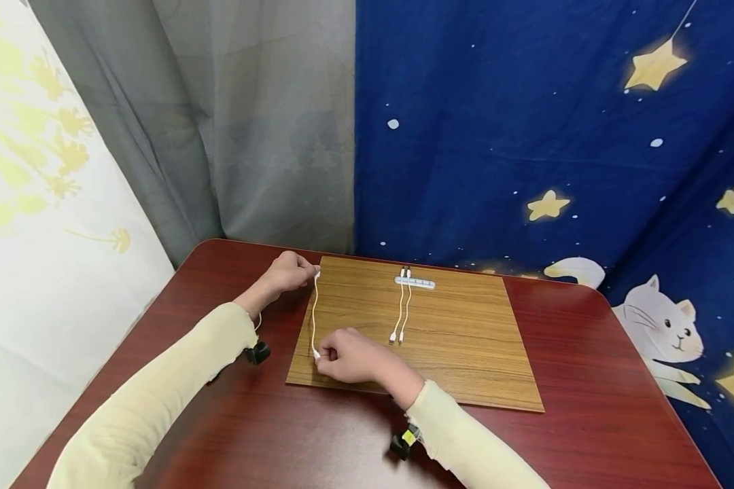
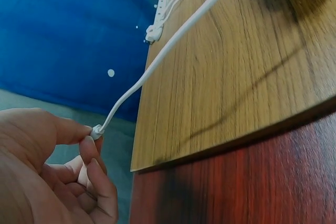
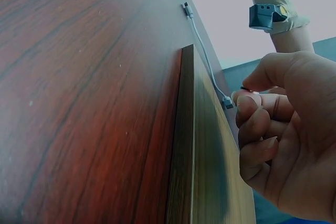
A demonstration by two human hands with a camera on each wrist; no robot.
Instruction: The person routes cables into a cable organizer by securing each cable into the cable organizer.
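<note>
A white charging cable (image 1: 314, 316) runs along the left side of the wood-grain board (image 1: 465, 339), held by both hands. My left hand (image 1: 289, 272) pinches its far end plug (image 2: 96, 131) between thumb and index finger, at the board's far left corner. Over the near left part of the board, my right hand (image 1: 356, 356) pinches the other end; a dark tip (image 3: 245, 88) shows at its fingertips in the right wrist view. In the left wrist view the cable hangs above the board, casting a shadow. The fingers hide most of both plugs.
A light cable clip strip (image 1: 425, 282) sits near the board's far edge. Two white cables (image 1: 402, 305) run from it toward the near side. Another white cable (image 3: 202, 45) lies on the red-brown table (image 1: 251, 421) left of the board. Curtains hang behind.
</note>
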